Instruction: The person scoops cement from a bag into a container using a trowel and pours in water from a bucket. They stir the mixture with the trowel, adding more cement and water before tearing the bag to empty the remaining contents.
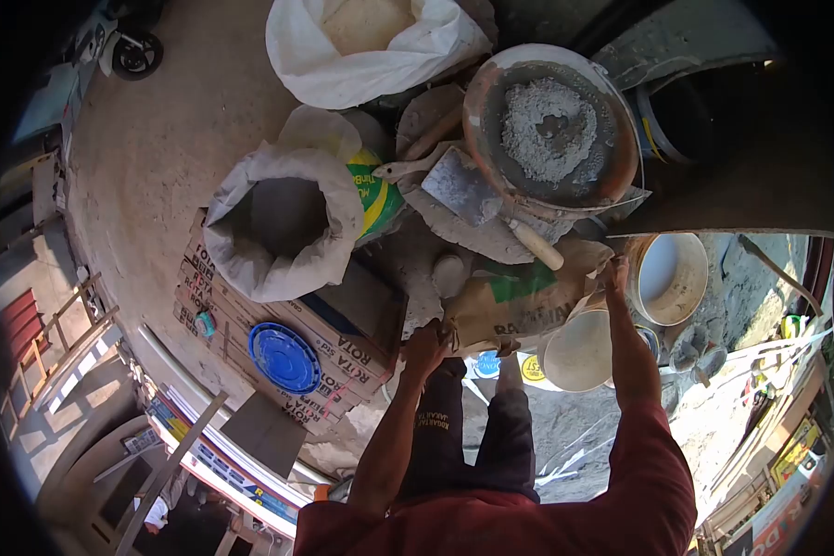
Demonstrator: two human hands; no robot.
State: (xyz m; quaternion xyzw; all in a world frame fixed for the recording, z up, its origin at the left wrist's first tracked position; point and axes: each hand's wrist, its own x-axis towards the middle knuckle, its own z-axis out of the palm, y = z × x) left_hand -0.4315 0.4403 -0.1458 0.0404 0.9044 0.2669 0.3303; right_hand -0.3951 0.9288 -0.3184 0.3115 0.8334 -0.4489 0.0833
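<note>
Brown paper sack (519,309) in the centre of the frame, stretched between both hands: left hand (426,345) clenched on the lower left end, right hand (617,276) clenched on the crumpled upper right corner. Impossible to tell how much powder is inside, or whether the paper is already split. Most likely trouble: a tear at either bunched end, from all the pull falling on small folds of thin paper, with a spill over the legs (510,435) just below. Also a risk of sagging in the middle, for want of any hand visible underneath. Close above, a trowel (463,188) against the basin (551,139), with wooden handle (536,243) jutting down towards the upper edge of the sack; easy to catch on the paper, and so to knock loose or poke a hole. In the basin, at the upper right of centre, dry powder on wet mix, open to lumps from any stray puff out of the sack. Just beside the right forearm, a bucket (659,278) of pale liquid, easy to bump with a sideways swing and so to slop onto the paper, softening it. Near the lower right edge of the sack, a round tub (576,350), liable to tip from a dragging corner. Dust in the face possible too, from a sudden jerk or squeeze.
</note>
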